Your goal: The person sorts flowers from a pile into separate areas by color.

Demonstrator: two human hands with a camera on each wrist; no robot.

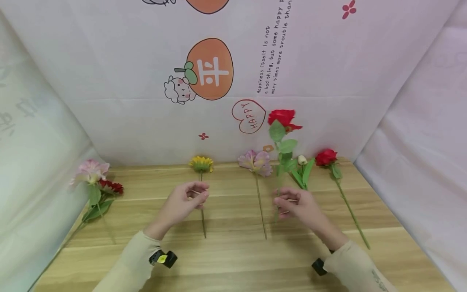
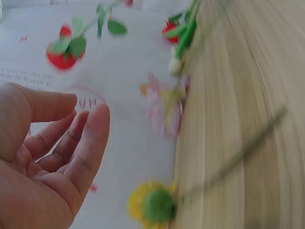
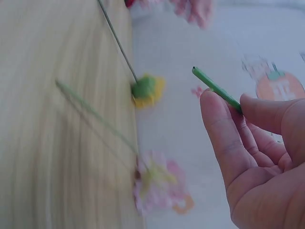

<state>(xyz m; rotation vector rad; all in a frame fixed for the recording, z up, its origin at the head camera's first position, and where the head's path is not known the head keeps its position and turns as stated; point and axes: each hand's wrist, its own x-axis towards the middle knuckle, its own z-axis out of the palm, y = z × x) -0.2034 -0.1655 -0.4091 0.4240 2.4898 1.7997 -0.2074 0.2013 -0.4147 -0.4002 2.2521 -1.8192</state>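
My right hand (image 1: pixel 300 207) pinches the green stem (image 3: pixel 215 88) of a red rose (image 1: pixel 281 118) between thumb and fingers. The rose stands upright above the table, its head in front of the printed cloth, and the cut end of its stem pokes out past the fingertips in the right wrist view. My left hand (image 1: pixel 186 201) holds nothing; its fingers are loosely bent, with a gap between thumb and forefinger in the left wrist view. In the head view it overlaps the stem of a yellow sunflower (image 1: pixel 201 164). A pale purple flower (image 1: pixel 255 163) lies between the hands.
On the right lie a white tulip (image 1: pixel 302 160) with green leaves and another red rose (image 1: pixel 326 157). At the left edge are a pink flower (image 1: pixel 91 171) and a dark red flower (image 1: pixel 111 187). White printed cloth (image 1: pixel 127 81) walls in the wooden table (image 1: pixel 233 259).
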